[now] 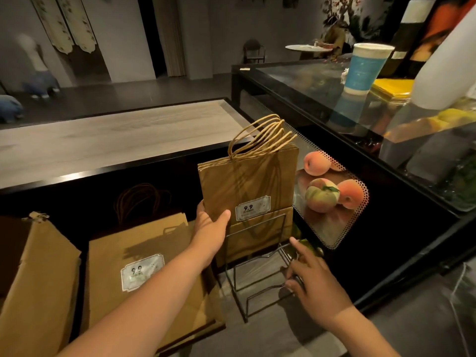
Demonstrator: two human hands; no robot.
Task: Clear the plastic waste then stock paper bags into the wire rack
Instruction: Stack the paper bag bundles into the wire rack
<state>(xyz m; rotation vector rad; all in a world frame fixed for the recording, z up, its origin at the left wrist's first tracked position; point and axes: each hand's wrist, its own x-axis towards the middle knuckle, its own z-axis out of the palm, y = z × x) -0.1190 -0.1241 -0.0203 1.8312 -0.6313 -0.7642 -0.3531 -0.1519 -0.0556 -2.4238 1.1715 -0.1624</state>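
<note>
A bundle of flat brown paper bags (249, 181) with twisted handles stands upright in the rear slot of a black wire rack (257, 279). My left hand (210, 228) grips the bundle's lower left edge, thumb across its front beside a white label. My right hand (311, 279) rests on the rack's right side, fingers curled round the front wire dividers. The rack's front slots hold nothing. A second stack of the same bags (144, 269) lies flat to the left of the rack.
A torn cardboard box (38, 279) sits at the far left. Behind runs a pale wood counter (116, 140). A glass display case (334, 202) with peaches stands right of the rack, a paper cup (365, 68) on its top.
</note>
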